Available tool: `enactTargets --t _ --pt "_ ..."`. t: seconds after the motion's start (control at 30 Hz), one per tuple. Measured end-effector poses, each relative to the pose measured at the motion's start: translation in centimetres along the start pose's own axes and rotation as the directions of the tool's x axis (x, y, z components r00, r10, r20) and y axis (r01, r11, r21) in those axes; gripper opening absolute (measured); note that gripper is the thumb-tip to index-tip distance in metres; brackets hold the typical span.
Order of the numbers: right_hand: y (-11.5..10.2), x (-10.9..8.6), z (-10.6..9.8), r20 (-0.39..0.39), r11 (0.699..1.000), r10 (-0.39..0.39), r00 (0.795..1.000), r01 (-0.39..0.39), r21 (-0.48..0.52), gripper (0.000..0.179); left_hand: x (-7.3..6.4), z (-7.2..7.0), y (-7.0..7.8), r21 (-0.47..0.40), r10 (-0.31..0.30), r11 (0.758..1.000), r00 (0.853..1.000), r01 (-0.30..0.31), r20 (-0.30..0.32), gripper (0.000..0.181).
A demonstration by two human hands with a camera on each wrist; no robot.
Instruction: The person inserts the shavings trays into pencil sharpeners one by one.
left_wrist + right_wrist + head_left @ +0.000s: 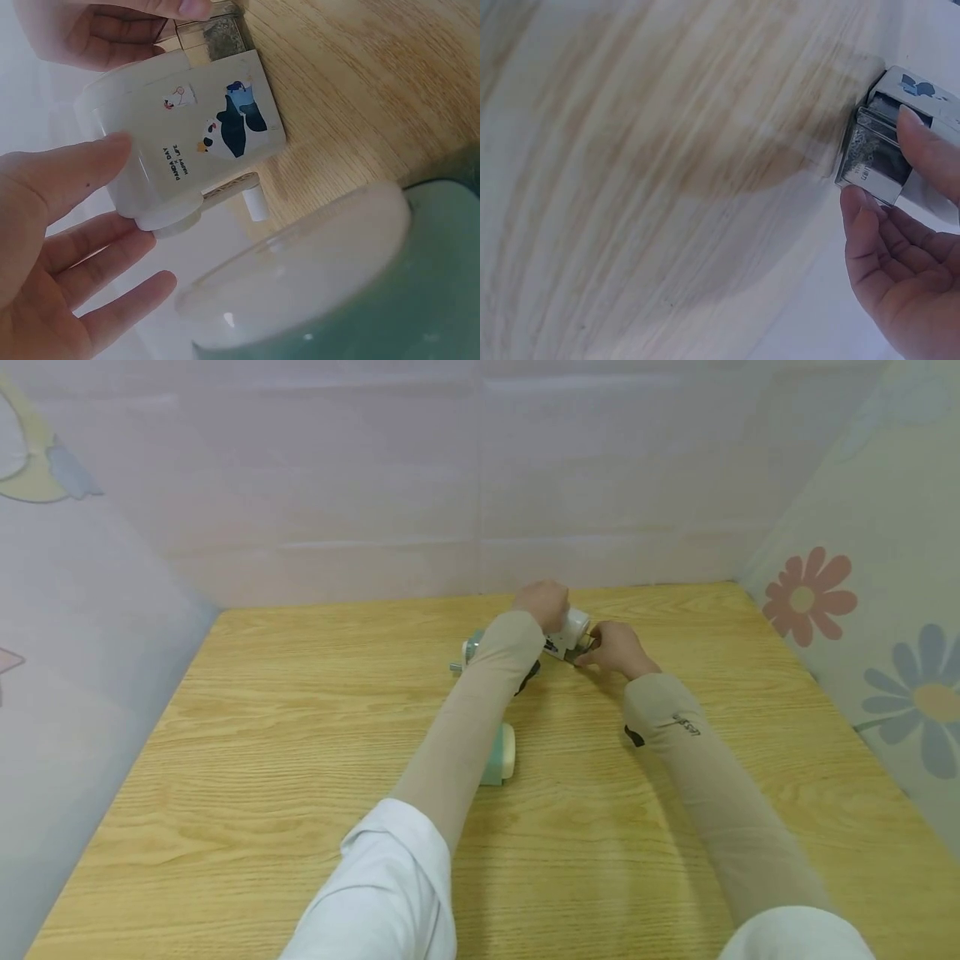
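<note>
A white crank pencil sharpener (pixel 187 127) with a panda picture stands near the table's back edge. My left hand (pixel 542 603) holds its body, thumb on one side and fingertips by the crank base in the left wrist view. The small crank handle (pixel 255 201) sticks out from the sharpener. My right hand (pixel 617 649) pinches the clear shavings drawer (pixel 874 154) between thumb and fingers. That drawer juts part way out of the body, and dark grey shavings show inside it.
A green and white object (pixel 472 646) with a metal rod stands just left of the white sharpener, partly behind my left forearm. Nearer to me, a green and cream object (pixel 498 756) is half hidden by that arm. Walls border the wooden table (pixel 300 718).
</note>
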State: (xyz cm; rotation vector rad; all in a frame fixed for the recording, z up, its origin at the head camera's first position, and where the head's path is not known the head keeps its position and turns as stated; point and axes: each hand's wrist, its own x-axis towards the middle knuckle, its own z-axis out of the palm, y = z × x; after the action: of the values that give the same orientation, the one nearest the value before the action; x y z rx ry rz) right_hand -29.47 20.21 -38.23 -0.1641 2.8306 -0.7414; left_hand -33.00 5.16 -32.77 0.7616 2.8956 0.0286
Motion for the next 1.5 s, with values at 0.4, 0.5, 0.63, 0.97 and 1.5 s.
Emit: enactTargets --t 0.4,0.5,0.63,0.97,1.5 --pt "-0.3 -0.1 0.0 -0.021 1.0 0.0 1.0 0.0 0.023 0.057 -0.8 -0.4 0.4 0.03 0.007 1.0 1.0 -0.007 -0.001 0.033" --pt "-0.3 -0.1 0.0 -0.027 1.0 -0.005 1.0 0.006 0.028 0.056 -0.5 -0.3 0.4 0.027 0.004 1.0 1.0 -0.004 0.002 0.034" --pt "-0.2 0.0 -0.1 -0.027 0.999 0.0 1.0 0.002 0.05 0.057 -0.1 -0.1 0.4 0.041 0.011 0.999 1.0 -0.011 0.008 0.035" --pt "0.1 -0.1 -0.2 -0.02 0.997 0.003 1.0 -0.002 0.078 0.06 -0.4 -0.3 0.9 0.037 0.007 0.999 1.0 -0.008 0.021 0.035" --pt "0.5 0.2 0.1 -0.047 0.994 0.012 0.999 -0.007 0.107 0.06 0.0 -0.1 1.5 0.053 0.029 0.998 0.999 -0.03 0.026 0.036"
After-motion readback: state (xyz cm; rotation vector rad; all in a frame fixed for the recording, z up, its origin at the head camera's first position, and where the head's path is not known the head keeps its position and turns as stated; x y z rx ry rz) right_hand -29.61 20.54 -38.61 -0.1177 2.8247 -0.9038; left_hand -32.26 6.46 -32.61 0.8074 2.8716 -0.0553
